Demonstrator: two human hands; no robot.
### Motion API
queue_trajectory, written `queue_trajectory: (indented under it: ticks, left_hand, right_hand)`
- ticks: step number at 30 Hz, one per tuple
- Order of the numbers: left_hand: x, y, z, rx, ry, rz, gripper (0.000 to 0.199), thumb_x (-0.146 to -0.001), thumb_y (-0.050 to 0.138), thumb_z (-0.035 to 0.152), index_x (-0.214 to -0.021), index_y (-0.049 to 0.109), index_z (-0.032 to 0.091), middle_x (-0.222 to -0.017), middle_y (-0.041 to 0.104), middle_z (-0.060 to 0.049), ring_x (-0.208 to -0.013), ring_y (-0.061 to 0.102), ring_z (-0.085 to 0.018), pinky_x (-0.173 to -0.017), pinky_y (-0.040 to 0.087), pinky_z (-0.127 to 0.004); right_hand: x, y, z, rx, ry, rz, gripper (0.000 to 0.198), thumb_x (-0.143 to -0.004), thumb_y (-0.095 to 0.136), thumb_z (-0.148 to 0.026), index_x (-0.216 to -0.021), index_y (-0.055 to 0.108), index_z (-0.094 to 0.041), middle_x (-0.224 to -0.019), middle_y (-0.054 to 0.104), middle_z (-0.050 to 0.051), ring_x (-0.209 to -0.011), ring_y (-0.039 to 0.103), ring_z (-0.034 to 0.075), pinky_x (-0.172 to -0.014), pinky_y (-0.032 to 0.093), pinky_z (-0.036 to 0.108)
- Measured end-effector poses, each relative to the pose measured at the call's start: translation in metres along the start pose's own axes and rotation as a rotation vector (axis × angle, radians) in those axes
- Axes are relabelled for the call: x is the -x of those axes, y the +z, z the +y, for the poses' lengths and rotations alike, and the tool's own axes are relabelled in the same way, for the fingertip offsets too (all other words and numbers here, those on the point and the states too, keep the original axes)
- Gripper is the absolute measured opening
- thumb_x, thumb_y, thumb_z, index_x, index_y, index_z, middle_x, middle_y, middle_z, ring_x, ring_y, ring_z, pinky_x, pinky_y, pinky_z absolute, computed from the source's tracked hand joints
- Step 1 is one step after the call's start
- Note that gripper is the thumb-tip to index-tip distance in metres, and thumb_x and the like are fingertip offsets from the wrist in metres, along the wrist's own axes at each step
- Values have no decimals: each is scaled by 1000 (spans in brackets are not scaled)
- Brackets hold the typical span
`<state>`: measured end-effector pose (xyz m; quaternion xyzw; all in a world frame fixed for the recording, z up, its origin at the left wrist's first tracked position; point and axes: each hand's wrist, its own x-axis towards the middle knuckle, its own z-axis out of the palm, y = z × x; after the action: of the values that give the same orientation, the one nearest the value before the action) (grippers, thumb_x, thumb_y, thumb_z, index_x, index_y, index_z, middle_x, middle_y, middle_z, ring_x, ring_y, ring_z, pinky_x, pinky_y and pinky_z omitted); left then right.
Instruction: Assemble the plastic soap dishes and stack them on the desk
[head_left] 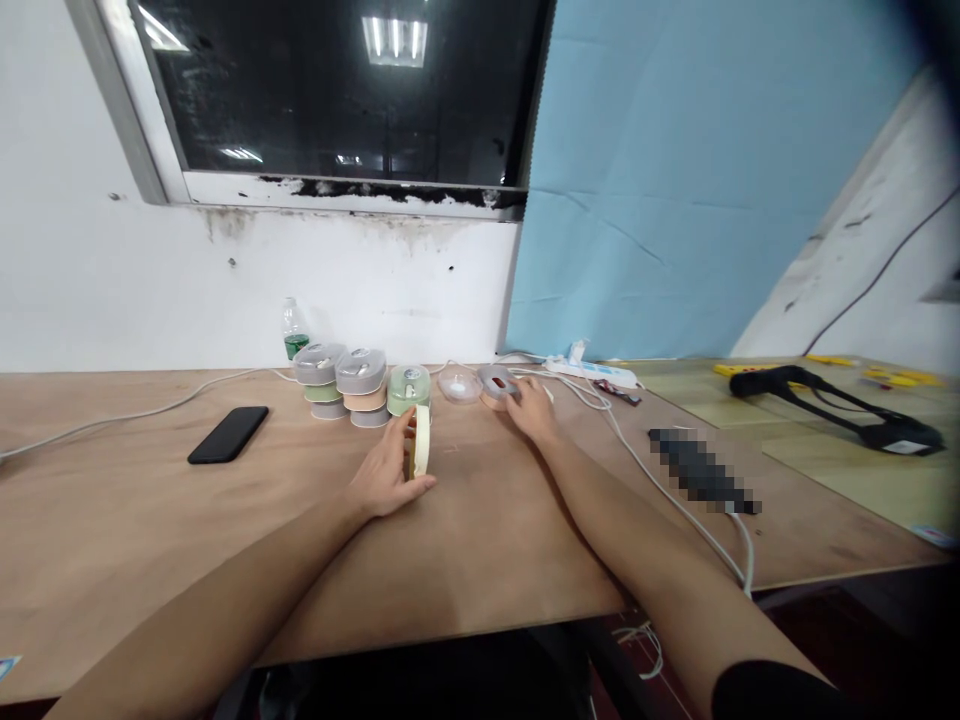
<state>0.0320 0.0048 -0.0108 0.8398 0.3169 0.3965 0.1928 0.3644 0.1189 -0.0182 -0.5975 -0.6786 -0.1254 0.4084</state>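
My left hand [388,468] is closed around a pale yellow roll of tape [423,440], held on edge above the table, with fingers on its far side and thumb at the near side. Farther right, my right hand [532,408] has its fingers against a small round-cornered container [494,384] with a grey rim and a peach base; something dark red shows inside. A clear lid [459,384] lies just left of it. Close beyond my left hand are a green container [409,388] and stacked containers with grey tops [361,372] over peach, green and grey ones.
A black phone [229,434] lies on the left of the wooden table [480,560]. Behind the stacks stands a plastic bottle [295,330]. To the right are a white power strip [592,372], loose white cables, a blurred-out dark object [703,470] and a black strap-like frame [832,405].
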Motion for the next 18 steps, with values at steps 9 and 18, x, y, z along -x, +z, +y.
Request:
queue_trajectory:
  ticks: [9, 18]
  left_hand:
    - [-2, 0, -1, -19, -91, -22, 80, -81, 64, 49, -147, 29, 22, -140, 46, -15, -117, 52, -31, -96, 45, -46]
    - [-1, 1, -12, 64, 42, -25, 73, -87, 55, 56, -148, 32, 23, -144, 44, -14, -122, 51, -32, -102, 41, -47]
  right_hand:
    - [23, -14, -80, -304, -743, 278, 55, -84, 58, -39, -134, 43, -19, -116, 59, 14, -108, 59, 27, -84, 54, 44]
    - [34, -15, -111, -409, -950, 261, 25, -87, 49, -25, -110, 57, -21, -103, 65, 7, -94, 65, 19, -78, 56, 32]
